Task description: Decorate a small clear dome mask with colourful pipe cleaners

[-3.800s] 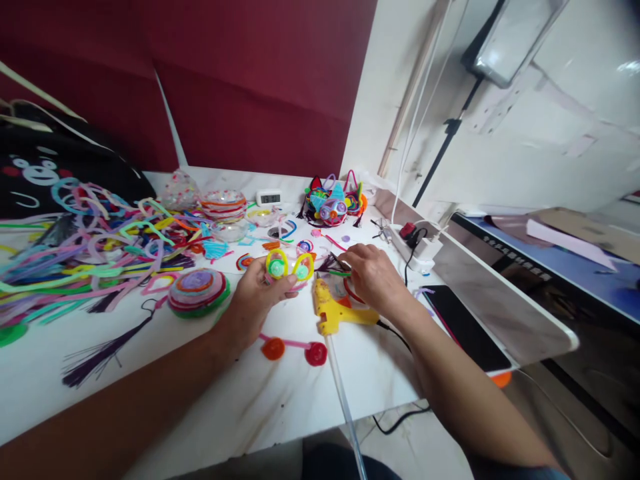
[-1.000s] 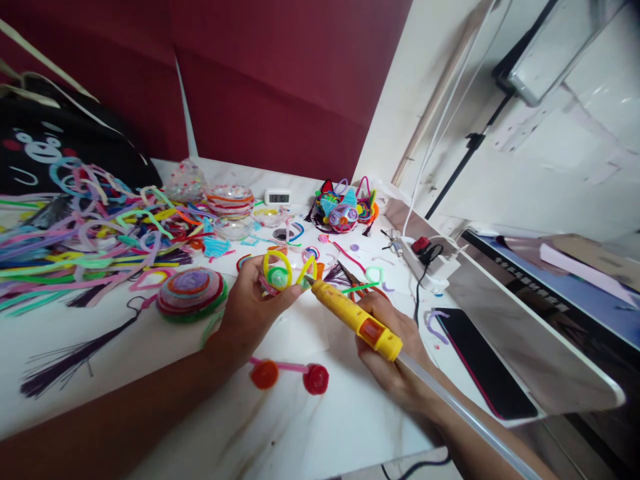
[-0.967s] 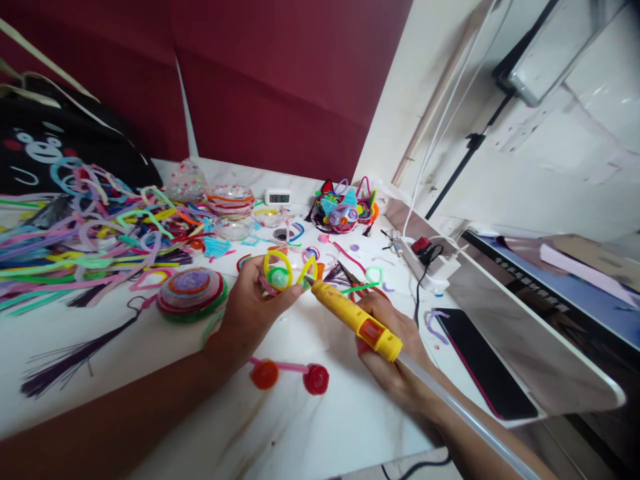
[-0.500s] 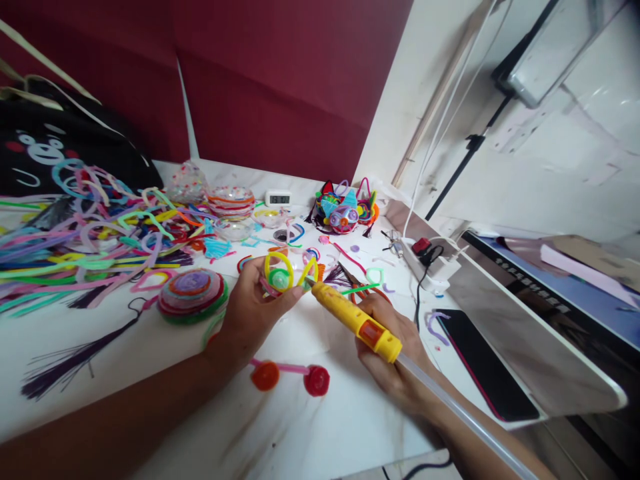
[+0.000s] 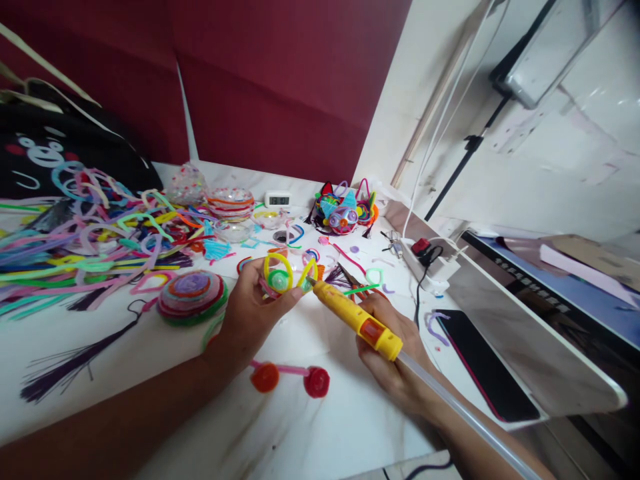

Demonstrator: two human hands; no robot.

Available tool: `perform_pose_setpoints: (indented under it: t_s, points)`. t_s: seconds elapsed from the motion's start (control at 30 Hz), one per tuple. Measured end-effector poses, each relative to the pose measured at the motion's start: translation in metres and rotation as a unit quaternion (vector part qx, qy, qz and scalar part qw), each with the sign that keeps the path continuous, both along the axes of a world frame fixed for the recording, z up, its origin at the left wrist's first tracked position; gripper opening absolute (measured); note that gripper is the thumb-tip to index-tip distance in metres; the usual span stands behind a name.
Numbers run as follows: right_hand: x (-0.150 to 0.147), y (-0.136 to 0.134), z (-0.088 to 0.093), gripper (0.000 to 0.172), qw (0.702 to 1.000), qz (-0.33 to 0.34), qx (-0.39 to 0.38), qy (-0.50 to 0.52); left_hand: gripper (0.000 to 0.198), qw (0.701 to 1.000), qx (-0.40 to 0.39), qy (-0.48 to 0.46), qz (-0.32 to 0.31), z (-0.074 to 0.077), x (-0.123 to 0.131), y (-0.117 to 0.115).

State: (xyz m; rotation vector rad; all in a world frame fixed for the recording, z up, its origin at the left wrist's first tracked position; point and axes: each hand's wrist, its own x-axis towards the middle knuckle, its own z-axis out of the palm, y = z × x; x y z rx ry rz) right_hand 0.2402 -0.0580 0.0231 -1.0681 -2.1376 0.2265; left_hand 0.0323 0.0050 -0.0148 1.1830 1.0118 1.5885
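Note:
My left hand point(image 5: 255, 300) pinches a clear plastic piece point(image 5: 298, 259) trimmed with yellow and green pipe-cleaner rings point(image 5: 279, 272). In my right hand point(image 5: 387, 333) is a yellow hot glue gun point(image 5: 357, 321), with a clear glue stick point(image 5: 450, 393) running out of its back end. The gun's nozzle is at the right yellow loop, by my left thumb; whether it touches cannot be made out. Below my hands, a pink pipe cleaner joins an orange coil point(image 5: 265, 377) and a red coil point(image 5: 317, 382) on the white table point(image 5: 225, 427).
At left lies a heap of pipe cleaners point(image 5: 110, 233), with a coiled striped dome point(image 5: 193, 295) and a dark tassel point(image 5: 70, 367) nearer. Finished colourful ornaments point(image 5: 343, 213) stand at the back beside a small digital clock point(image 5: 278, 199). A power strip point(image 5: 430, 263) and a phone point(image 5: 485, 363) are at right.
Almost nothing differs. Both hands, the plastic piece and the glue gun keep nearly the same places, with only a very slight shift of the gun.

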Motion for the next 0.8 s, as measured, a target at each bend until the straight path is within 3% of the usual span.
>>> perform_pose_setpoints:
  t_s: [0.8]
  points:
    - [0.0025, -0.0005, -0.0011, 0.015, 1.000, -0.011, -0.017, 0.002, 0.053, 1.000, 0.000, -0.014, -0.014, 0.0010, 0.0003, -0.0017]
